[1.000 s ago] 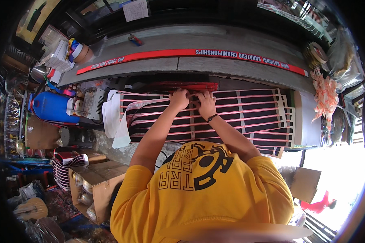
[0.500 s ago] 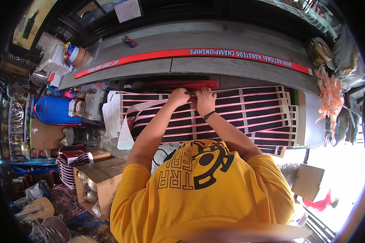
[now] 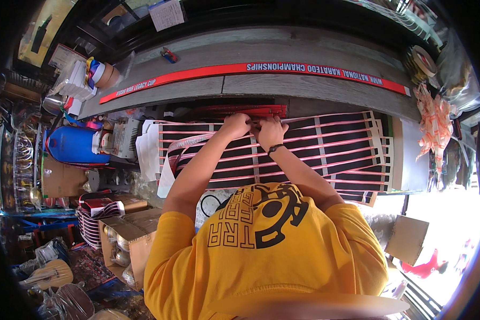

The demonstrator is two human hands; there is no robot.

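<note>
Both of my hands meet at the far edge of a stack of striped printed sheets [image 3: 296,152], black bands divided by pink and white lines. My left hand [image 3: 236,126] is closed in a pinch, its fingertips on the far end of a pale printed strip [image 3: 189,142] that has come away from the top sheet. The strip curls back to the left under my left forearm. Against it, my right hand [image 3: 272,133] is also closed, thumb and fingers bent together and a dark band on the wrist. My fingers hide the exact spot they pinch.
A long red lettered strip [image 3: 197,71] lies on the grey shelf [image 3: 304,45] beyond the sheets. Red strips [image 3: 266,110] are tucked under that shelf. To the left are a blue machine [image 3: 77,144] and a cardboard box [image 3: 130,229]; tape rolls [image 3: 424,63] stand at far right.
My right hand has turned slightly, with its fingers bending further and one knuckle sticking out to the right. My left hand stays at almost the same place on the strip.
</note>
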